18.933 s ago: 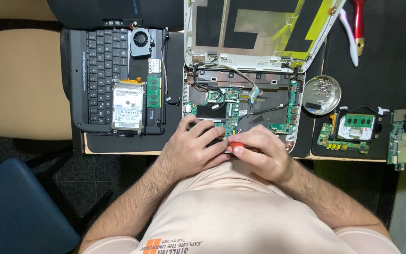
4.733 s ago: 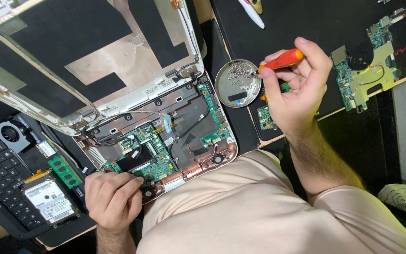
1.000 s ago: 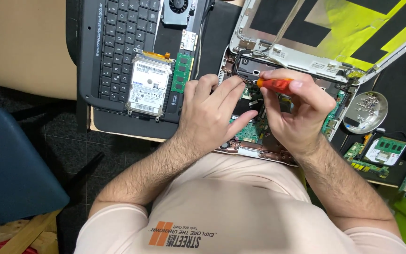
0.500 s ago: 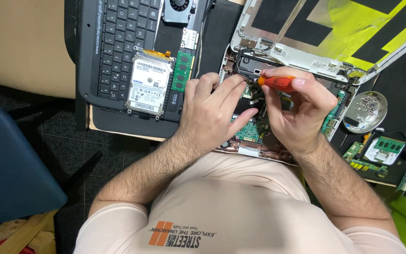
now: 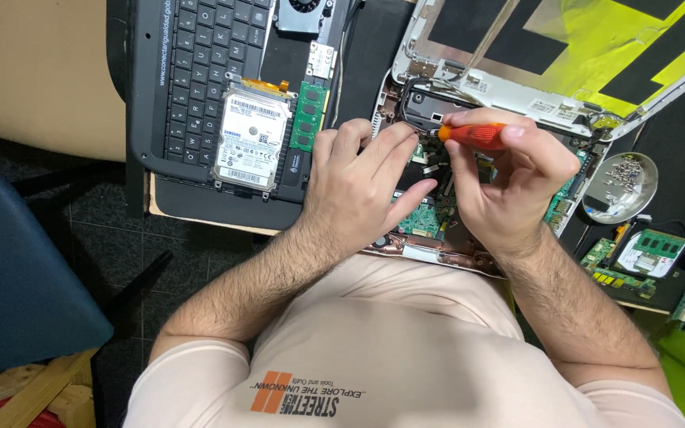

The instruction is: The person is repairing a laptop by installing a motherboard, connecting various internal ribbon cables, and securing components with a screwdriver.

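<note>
Two bare hands work over an opened laptop base (image 5: pixel 438 238) that lies on the bench (image 5: pixel 200 220) right in front of the person, its green circuit board (image 5: pixel 422 218) exposed between and below the hands. Behind the base stands the hinged lid (image 5: pixel 564 47), stripped of its screen, showing yellow film and black strips. To the left of the base a black keyboard panel (image 5: pixel 200 63) lies flat on the bench, and on its lower right part rests a silver hard drive (image 5: pixel 249 139) with a green memory stick (image 5: pixel 308 115) just beside it; a small fan (image 5: pixel 304 12) sits at the panel's top edge. The left hand (image 5: pixel 358 194) lies palm down on the base, fingers spread loosely and bent toward the board, touching the parts beneath; I cannot tell whether it pinches anything. The right hand (image 5: pixel 509 186) is curled closed around an orange-handled screwdriver (image 5: pixel 473 133), thumb and fingers wrapped on the handle, the tool lying nearly level with its tip pointing left toward the left hand's fingertips, over the upper part of the board near the hinge. To the right of the base a small round metal dish (image 5: pixel 624 186) holds screws, and just below it lies another green board (image 5: pixel 644 254) with a memory module. A blue chair seat (image 5: pixel 17 277) stands off the bench at the far left.
</note>
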